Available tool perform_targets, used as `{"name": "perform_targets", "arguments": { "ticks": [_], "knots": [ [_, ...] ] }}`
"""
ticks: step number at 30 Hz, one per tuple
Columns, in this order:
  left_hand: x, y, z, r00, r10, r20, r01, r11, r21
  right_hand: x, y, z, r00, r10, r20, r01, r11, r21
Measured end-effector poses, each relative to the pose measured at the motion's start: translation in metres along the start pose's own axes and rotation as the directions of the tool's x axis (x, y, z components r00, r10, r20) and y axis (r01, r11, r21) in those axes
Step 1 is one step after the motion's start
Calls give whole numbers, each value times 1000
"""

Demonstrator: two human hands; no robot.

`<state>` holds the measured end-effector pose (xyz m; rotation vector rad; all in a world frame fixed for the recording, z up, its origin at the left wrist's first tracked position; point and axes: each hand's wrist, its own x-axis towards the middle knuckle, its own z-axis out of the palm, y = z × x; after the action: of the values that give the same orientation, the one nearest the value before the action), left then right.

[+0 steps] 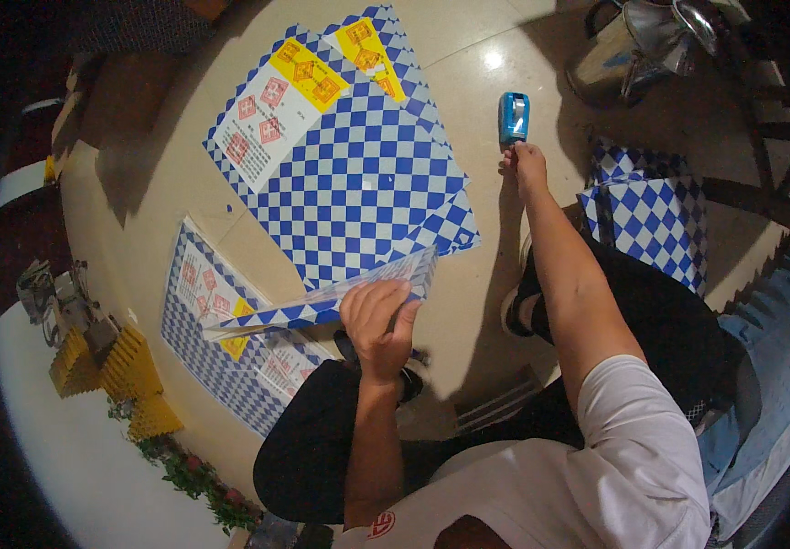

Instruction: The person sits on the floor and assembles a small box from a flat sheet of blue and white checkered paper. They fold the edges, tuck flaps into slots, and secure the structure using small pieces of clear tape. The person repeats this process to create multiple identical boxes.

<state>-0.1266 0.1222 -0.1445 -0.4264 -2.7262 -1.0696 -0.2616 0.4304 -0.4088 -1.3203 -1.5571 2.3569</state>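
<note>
My left hand [379,328] is closed on the right end of a folded blue-and-white checkered paper sheet [308,305], which is lifted and tilted, its left end above other sheets. My right arm reaches far forward. The fingers of my right hand [526,167] are pinched at the near end of a blue tape dispenser [512,117]. Whether they grip its body or the tape's end is too small to tell. Below the left hand's sheet lies a stack of checkered sheets [195,316] with white and yellow printed panels.
Large checkered sheets [349,174] overlap on the tiled floor ahead. Folded checkered pieces [655,220] are piled at the right, near a dark chair frame [779,156]. A shiny metal object [651,41] stands far right. Yellow folded-paper ornaments [125,361] and a plant [198,480] are at left.
</note>
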Motion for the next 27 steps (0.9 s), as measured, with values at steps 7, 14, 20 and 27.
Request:
{"name": "perform_targets", "arguments": {
  "ticks": [7, 14, 20, 27],
  "knots": [
    [2, 0, 0, 1000, -18, 14, 18, 1000, 5, 11, 13, -6, 949, -295, -114, 216, 867, -450],
    [2, 1, -2, 999, -33, 8, 33, 999, -35, 0, -38, 13, 950, -313, 16, 113, 295, -949],
    [8, 2, -6, 1000, -6, 13, 7, 998, -68, 21, -30, -35, 963, -216, 163, 193, 126, -973],
    [4, 3, -4, 999, -25, -35, 23, 998, -66, -71, -54, 27, 751, 354, 557, 28, 826, -563]
  ]
}}
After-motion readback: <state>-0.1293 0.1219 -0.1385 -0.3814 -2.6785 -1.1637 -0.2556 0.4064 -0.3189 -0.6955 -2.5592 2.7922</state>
